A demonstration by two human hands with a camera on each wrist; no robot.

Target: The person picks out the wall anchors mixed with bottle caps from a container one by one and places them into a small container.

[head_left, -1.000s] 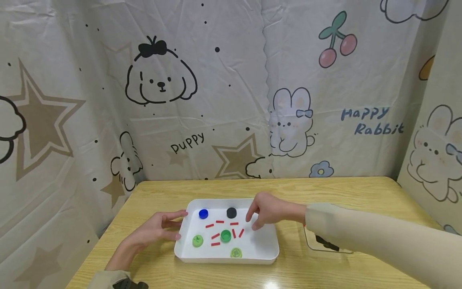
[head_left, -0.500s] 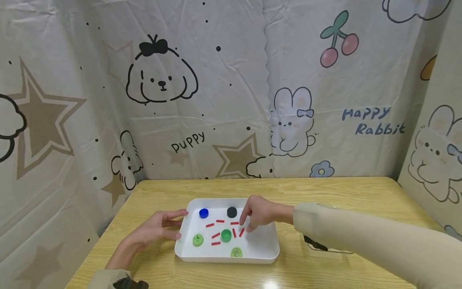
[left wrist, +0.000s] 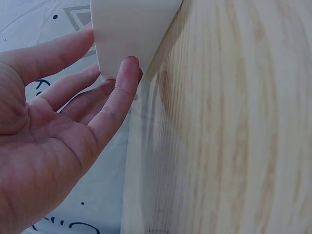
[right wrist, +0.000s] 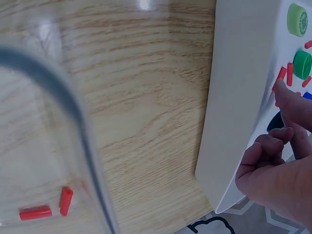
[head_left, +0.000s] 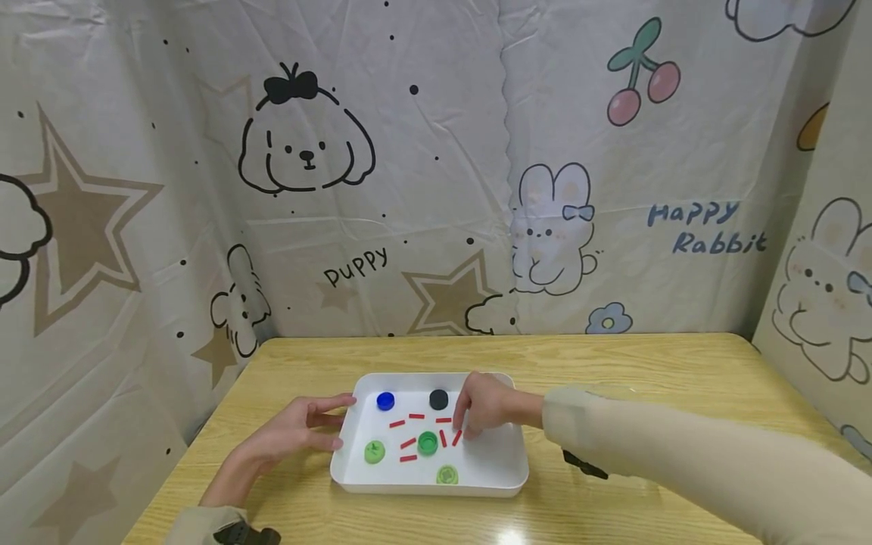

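Note:
A shallow white tray holds several thin red sticks, a black bottle cap, a blue cap, a green cap and two light green caps. My left hand touches the tray's left side, thumb and fingers spread along it; the left wrist view shows the fingertips on the wall. My right hand reaches down into the tray, a fingertip right at the end of one red stick. I cannot tell whether it pinches that stick.
A transparent box with red sticks stands on the wooden table right of the tray, partly behind the right sleeve. A printed cloth hangs behind the table.
My right hand has moved left and slightly down within the tray, its fingertips coming to the rightmost red stick. My left hand stays at the tray's left side.

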